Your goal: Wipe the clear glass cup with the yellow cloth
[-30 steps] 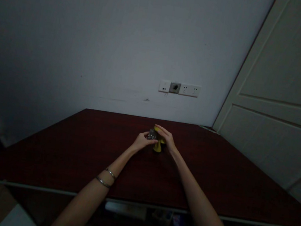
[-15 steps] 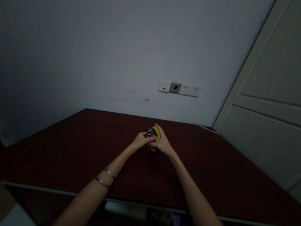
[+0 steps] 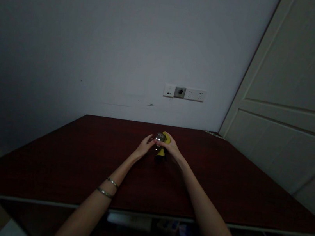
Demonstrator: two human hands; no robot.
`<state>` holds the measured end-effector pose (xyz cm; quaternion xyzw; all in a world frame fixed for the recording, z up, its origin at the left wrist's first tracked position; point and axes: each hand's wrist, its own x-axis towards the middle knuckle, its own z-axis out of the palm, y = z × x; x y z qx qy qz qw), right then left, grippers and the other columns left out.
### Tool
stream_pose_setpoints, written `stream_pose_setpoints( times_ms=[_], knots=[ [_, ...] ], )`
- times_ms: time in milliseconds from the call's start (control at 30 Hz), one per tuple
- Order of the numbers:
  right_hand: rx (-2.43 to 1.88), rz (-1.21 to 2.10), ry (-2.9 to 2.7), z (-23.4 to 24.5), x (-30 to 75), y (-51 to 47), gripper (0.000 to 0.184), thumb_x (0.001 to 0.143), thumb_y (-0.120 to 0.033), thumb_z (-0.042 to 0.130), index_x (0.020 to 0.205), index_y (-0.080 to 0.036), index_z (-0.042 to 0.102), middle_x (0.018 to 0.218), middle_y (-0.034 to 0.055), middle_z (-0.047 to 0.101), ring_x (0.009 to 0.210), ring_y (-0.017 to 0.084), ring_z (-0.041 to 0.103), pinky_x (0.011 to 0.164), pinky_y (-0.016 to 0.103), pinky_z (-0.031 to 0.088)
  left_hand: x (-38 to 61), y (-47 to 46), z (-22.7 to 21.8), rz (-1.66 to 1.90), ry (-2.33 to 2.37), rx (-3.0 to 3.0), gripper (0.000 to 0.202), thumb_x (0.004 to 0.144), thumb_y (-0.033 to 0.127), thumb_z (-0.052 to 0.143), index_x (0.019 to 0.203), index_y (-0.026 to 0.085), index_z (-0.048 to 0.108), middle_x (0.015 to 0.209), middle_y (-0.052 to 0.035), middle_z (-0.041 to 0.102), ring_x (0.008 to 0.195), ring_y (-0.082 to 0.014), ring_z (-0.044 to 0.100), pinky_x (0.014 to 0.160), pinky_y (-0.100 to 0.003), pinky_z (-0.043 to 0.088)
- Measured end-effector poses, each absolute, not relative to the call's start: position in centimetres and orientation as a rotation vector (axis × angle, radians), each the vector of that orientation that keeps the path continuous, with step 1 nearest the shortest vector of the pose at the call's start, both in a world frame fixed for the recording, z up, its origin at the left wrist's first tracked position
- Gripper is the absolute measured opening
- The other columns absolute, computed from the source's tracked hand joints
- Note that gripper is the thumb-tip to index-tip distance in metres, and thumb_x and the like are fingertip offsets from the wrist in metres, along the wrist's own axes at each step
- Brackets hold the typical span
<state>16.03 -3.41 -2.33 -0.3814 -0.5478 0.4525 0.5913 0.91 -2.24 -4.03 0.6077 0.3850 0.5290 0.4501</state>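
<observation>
Over the middle of the table, my right hand [image 3: 173, 148] is wrapped around a yellow curved thing [image 3: 167, 137] that looks like a banana. Pressed against its left side is a small shiny, see-through piece [image 3: 159, 137], and my right thumb lies across the front of both. Below the thumb the yellow shows again, ending in a dark lower part. My left hand [image 3: 143, 147] is just to the left, fingers parted, its tips near the shiny piece; whether they touch it I cannot tell. The picture is dim and the things are small.
The dark red table [image 3: 80, 161] reaches back to a pale wall with a row of sockets [image 3: 185, 93]. A white panelled door [image 3: 288, 114] stands on the right. Under the table's front edge is a shelf with a white thing [image 3: 129, 220] and other items.
My left hand has loosened and drawn slightly left from the shiny piece. In my right hand the yellow thing has turned a little, so more of its lower part shows. The view has shifted slightly.
</observation>
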Motion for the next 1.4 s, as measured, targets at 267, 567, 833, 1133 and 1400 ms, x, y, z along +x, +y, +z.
stream_pose_setpoints(
  times_ms=[267, 567, 833, 1133, 1400],
  knots=[
    [-0.839, 1.203, -1.306, -2.0, 15.7, -4.7, 0.065, 0.055, -0.029, 0.073, 0.114, -0.019, 0.05, 0.107, 0.0087, 0.062, 0.091, 0.02, 0.061, 0.081, 0.032, 0.048, 1.2, -3.4, -3.4, 1.306, 0.812, 1.728, 0.095, 0.044, 0.025, 0.081, 0.128, 0.013, 0.038, 0.116, -0.0135, 0.055, 0.105, -0.0223, 0.053, 0.094, -0.034, 0.039],
    [-0.858, 1.05, -1.41, -1.8, 16.2, -3.9, 0.054, 0.063, -0.042, 0.067, 0.112, -0.021, 0.055, 0.115, 0.0066, 0.058, 0.102, 0.019, 0.056, 0.092, 0.033, 0.041, 1.6, -4.4, -2.9, 1.351, 0.93, 1.785, 0.074, 0.044, 0.028, 0.08, 0.111, 0.012, 0.054, 0.103, -0.0096, 0.062, 0.094, -0.0215, 0.058, 0.085, -0.033, 0.044],
    [-0.742, 0.828, -1.358, -2.1, 15.9, -3.8, 0.035, 0.068, -0.044, 0.061, 0.094, -0.021, 0.067, 0.107, 0.0037, 0.064, 0.103, 0.021, 0.055, 0.094, 0.034, 0.039, 2.1, -4.1, -3.2, 1.432, 0.998, 1.689, 0.077, 0.04, 0.027, 0.082, 0.11, 0.011, 0.054, 0.105, -0.0108, 0.061, 0.099, -0.0234, 0.056, 0.092, -0.037, 0.041],
    [-0.692, 1.074, -1.009, -2.8, 15.2, -3.5, 0.038, 0.065, -0.04, 0.065, 0.096, -0.019, 0.067, 0.102, 0.0055, 0.066, 0.093, 0.022, 0.061, 0.085, 0.035, 0.046, 2.9, -4.8, -3.3, 1.453, 0.904, 1.784, 0.083, 0.044, 0.031, 0.08, 0.117, 0.011, 0.046, 0.109, -0.0109, 0.058, 0.1, -0.0225, 0.055, 0.088, -0.035, 0.045],
    [-0.652, 0.844, -1.296, -2.1, 15.2, -4.3, 0.026, 0.065, -0.036, 0.066, 0.086, -0.021, 0.07, 0.113, 0.0055, 0.061, 0.11, 0.023, 0.051, 0.098, 0.035, 0.036, 2.4, -4.5, -3.2, 1.503, 0.986, 1.865, 0.077, 0.048, 0.031, 0.078, 0.116, 0.013, 0.045, 0.106, -0.0092, 0.059, 0.096, -0.0206, 0.056, 0.087, -0.033, 0.045]
  ],
)
